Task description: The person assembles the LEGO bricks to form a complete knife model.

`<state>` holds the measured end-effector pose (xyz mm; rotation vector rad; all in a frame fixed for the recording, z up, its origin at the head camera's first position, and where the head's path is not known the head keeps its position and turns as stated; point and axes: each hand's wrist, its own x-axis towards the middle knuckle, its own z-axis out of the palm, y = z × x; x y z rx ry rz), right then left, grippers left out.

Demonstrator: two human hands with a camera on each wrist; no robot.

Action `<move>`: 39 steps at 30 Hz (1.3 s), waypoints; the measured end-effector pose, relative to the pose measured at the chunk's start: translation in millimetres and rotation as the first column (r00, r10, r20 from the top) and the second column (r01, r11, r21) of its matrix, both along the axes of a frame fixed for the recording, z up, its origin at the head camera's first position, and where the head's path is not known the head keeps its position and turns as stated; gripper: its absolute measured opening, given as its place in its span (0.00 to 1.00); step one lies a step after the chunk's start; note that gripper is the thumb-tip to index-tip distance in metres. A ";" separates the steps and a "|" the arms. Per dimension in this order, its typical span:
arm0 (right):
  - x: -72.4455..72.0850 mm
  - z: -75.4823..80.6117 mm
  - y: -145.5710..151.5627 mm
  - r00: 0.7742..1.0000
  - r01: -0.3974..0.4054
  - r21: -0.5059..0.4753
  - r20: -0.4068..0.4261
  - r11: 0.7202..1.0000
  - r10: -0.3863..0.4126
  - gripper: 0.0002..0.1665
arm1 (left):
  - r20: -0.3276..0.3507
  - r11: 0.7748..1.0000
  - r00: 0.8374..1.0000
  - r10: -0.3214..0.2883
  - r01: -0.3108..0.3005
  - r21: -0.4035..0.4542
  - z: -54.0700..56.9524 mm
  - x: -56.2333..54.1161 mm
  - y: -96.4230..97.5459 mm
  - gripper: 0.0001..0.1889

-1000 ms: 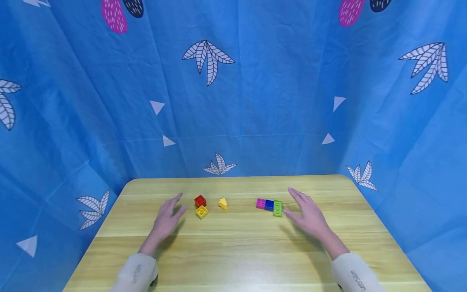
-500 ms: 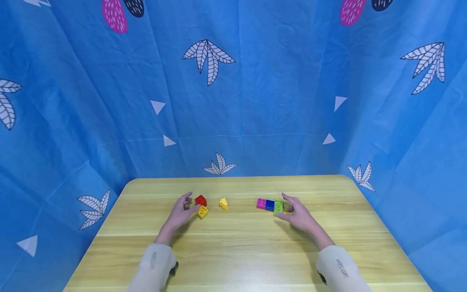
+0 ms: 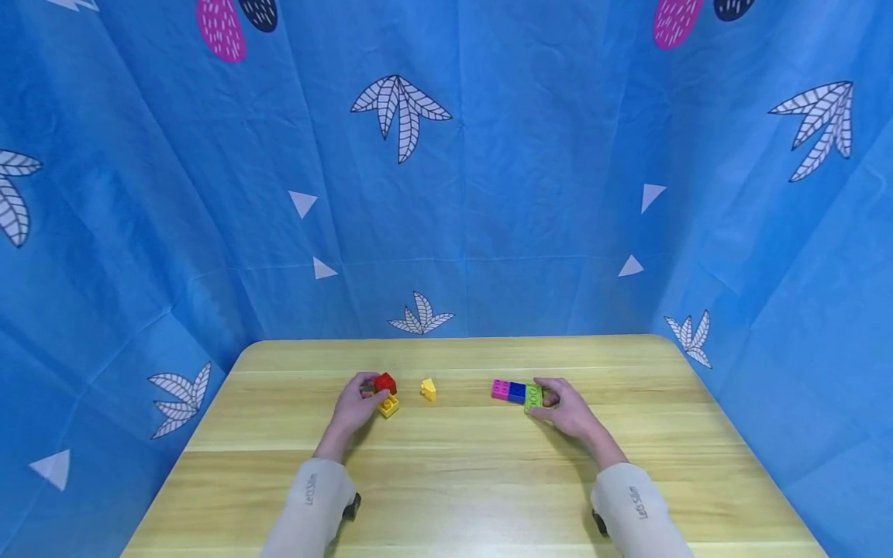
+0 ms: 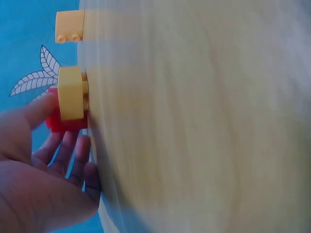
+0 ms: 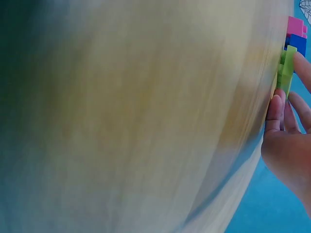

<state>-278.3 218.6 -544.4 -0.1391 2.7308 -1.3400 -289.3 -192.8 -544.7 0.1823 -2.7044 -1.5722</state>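
At the left of the bricks, my left hand [image 3: 355, 402] has its thumb and fingers curled at the red toy brick [image 3: 385, 383]. The thumb lies over the nearer yellow brick [image 3: 388, 407] in the head view; the left wrist view shows the thumb reaching behind that yellow brick [image 4: 71, 93] to the red one. On the right, my right hand [image 3: 570, 408] pinches the flat lime-green brick [image 3: 533, 397] between thumb and index finger at its near and far ends. The green brick still lies on the table, its hollow underside up.
A small yellow wedge-shaped piece [image 3: 429, 389] sits between the two groups. Beside the green brick stand a dark blue brick [image 3: 516, 392] and a magenta brick [image 3: 500, 389]. The wooden table [image 3: 446, 480] ends at a blue patterned curtain [image 3: 530, 194].
Both hands have moved inward to the bricks. The left thumb and fingers have come around the red brick, and the right thumb and index finger have closed on the green one.
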 end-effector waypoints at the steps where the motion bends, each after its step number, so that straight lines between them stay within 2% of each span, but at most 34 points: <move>1: -0.2 -0.7 0.3 1.000 0.003 -0.005 0.004 1.000 -0.002 0.39 | -0.004 1.000 1.000 0.002 -0.002 -0.014 1.0 0.7 0.9 0.23; 6: 1.3 -1.2 0.9 0.999 0.019 -0.022 0.032 1.000 -0.018 0.37 | -0.019 0.997 1.000 -0.001 0.000 -0.073 1.6 2.9 3.4 0.21; 16: 1.6 -3.1 1.3 0.997 0.043 -0.035 0.060 0.998 -0.041 0.36 | -0.020 0.996 1.000 0.007 -0.009 -0.094 3.3 4.0 6.5 0.20; 22: 1.1 -2.6 0.8 0.997 0.046 -0.044 0.062 0.998 -0.043 0.36 | -0.008 0.996 1.000 0.013 -0.014 -0.085 3.5 2.5 6.7 0.21; 36: -3.3 -6.1 1.0 0.997 0.045 -0.040 0.064 0.998 -0.042 0.36 | -0.068 0.998 0.998 -0.001 -0.003 -0.057 7.2 4.2 2.6 0.19; 39: -3.2 -6.0 1.5 0.997 0.043 -0.038 0.063 0.998 -0.040 0.36 | -0.083 0.999 0.997 -0.005 0.000 -0.055 11.5 7.2 4.1 0.19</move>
